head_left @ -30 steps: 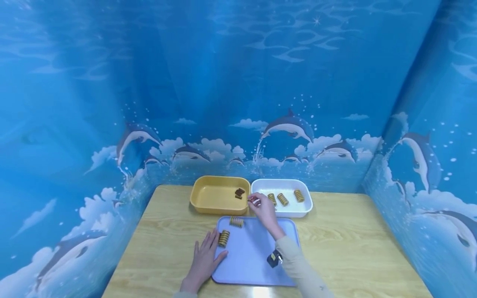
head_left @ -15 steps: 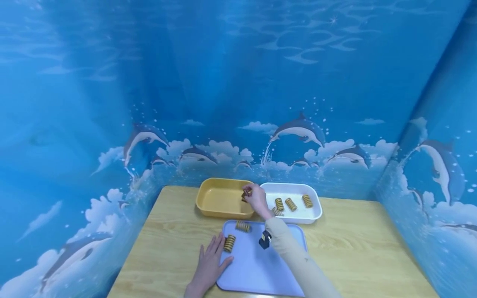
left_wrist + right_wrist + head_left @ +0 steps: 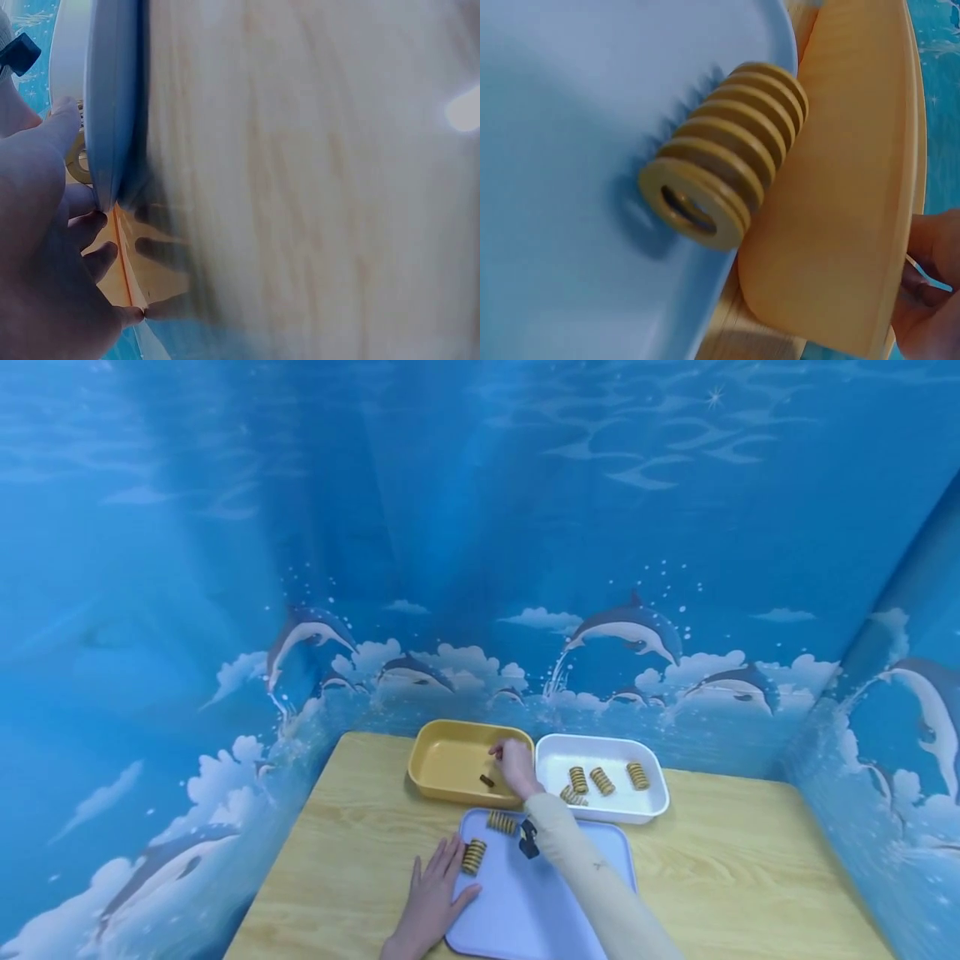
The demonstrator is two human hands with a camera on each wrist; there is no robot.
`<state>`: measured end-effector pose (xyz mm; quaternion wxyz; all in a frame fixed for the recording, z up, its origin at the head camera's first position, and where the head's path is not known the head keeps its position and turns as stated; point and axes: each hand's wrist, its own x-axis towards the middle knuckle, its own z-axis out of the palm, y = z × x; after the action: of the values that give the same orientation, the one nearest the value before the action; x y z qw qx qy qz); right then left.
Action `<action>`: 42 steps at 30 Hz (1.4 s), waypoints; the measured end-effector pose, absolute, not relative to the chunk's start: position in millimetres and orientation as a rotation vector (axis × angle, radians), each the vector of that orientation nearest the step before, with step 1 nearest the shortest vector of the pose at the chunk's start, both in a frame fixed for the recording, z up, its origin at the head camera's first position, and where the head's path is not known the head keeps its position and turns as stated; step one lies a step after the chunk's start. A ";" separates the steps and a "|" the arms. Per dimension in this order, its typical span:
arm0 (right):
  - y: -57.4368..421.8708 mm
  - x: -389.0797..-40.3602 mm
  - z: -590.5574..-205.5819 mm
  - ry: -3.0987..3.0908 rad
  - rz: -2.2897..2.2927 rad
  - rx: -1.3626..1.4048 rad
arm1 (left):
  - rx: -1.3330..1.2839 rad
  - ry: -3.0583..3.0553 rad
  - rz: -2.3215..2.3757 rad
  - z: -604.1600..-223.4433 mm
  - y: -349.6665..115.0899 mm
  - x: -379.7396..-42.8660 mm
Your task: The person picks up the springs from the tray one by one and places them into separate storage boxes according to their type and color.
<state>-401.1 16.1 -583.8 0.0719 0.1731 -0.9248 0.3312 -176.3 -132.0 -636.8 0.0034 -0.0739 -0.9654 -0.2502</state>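
Observation:
In the head view my left hand (image 3: 435, 893) lies flat across the left edge of a pale blue tray (image 3: 525, 902). Its straight fingers end right beside a yellow coil spring (image 3: 473, 856). A second coil spring (image 3: 502, 822), seen close in the right wrist view, lies at the tray's back edge. My right hand (image 3: 516, 764) reaches into the yellow bin (image 3: 442, 789), fingers bent and pointing left. A small dark brown piece (image 3: 487, 781) lies just in front of it on the bin's floor. I cannot tell whether the right fingers hold anything.
Right of the yellow bin stands a white bin (image 3: 555, 747) with several coil springs (image 3: 602, 781) in it. All sits on a wooden table (image 3: 720, 860). A blue dolphin-print curtain (image 3: 480, 568) encloses the back and sides. My right forearm crosses the tray.
My right hand has moved left from between the bins into the yellow bin. Of the clustered brown pieces, just one still shows. The left hand stays at the tray; the head view has shifted.

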 end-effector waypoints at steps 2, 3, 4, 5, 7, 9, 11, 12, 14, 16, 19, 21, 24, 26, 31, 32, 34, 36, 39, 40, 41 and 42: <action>16.4 -398.8 -583.8 -2.794 1.030 0.535 | -0.228 -3.041 -0.789 -636.2 -130.3 -175.9; 16.7 -397.4 -583.6 -2.794 1.040 0.548 | -0.230 -3.042 -0.786 -636.5 -129.9 -175.8; 17.1 -396.1 -583.1 -2.791 1.048 0.558 | -0.234 -3.037 -0.779 -636.7 -129.5 -175.6; 17.6 -395.0 -582.6 -2.785 1.058 0.559 | -0.243 -3.023 -0.773 -636.9 -129.4 -175.5; 19.3 -392.5 -581.0 -2.761 1.083 0.553 | -0.262 -2.987 -0.755 -637.2 -129.8 -174.7; 21.8 -388.7 -578.2 -2.715 1.122 0.544 | -0.280 -2.947 -0.742 -637.3 -130.5 -174.4; 24.4 -383.6 -575.2 -2.667 1.152 0.527 | -0.293 -2.914 -0.731 -636.8 -131.5 -174.0; 25.8 -380.2 -573.9 -2.642 1.164 0.522 | -0.295 -2.903 -0.725 -636.3 -132.1 -173.7; 30.1 -372.3 -571.7 -2.611 1.192 0.504 | -0.301 -2.881 -0.720 -635.9 -132.5 -172.7; 34.4 -364.5 -571.1 -2.585 1.200 0.497 | -0.300 -2.874 -0.712 -635.0 -133.2 -171.7; 41.3 -353.9 -571.9 -2.542 1.240 0.477 | -0.297 -2.879 -0.720 -634.3 -133.9 -171.5; 46.5 -347.0 -572.8 -2.501 1.284 0.460 | -0.297 -2.891 -0.725 -634.4 -133.8 -172.0; 54.8 -337.8 -576.0 -2.452 1.342 0.422 | -0.298 -2.902 -0.735 -634.7 -132.9 -173.3; 60.0 -331.2 -578.7 -2.438 1.359 0.411 | -0.296 -2.902 -0.733 -635.1 -132.1 -173.7; 68.0 -317.4 -587.0 -2.461 1.330 0.427 | -0.289 -2.914 -0.735 -632.9 -132.7 -174.2; 69.0 -314.8 -588.7 -2.461 1.332 0.438 | -0.286 -2.921 -0.736 -632.6 -132.8 -174.2; 71.0 -309.8 -592.2 -2.471 1.320 0.456 | -0.284 -2.932 -0.737 -631.5 -132.9 -174.0; 72.4 -305.3 -595.9 -2.481 1.313 0.471 | -0.282 -2.940 -0.732 -631.3 -132.8 -174.1; 74.1 -299.1 -602.7 -2.490 1.293 0.497 | -0.280 -2.944 -0.733 -631.4 -132.2 -174.7; 74.5 -297.3 -605.4 -2.487 1.288 0.511 | -0.282 -2.942 -0.737 -631.6 -131.9 -174.9; 74.8 -295.9 -608.3 -2.487 1.278 0.526 | -0.279 -2.947 -0.735 -631.9 -131.5 -175.2; 75.0 -294.6 -611.0 -2.486 1.261 0.547 | -0.279 -2.947 -0.736 -631.7 -131.0 -175.2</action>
<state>-294.6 75.0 -611.0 0.1500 0.1903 -0.8653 0.4388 -175.2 -131.0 -631.7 0.0454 -0.0915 -0.9651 -0.2410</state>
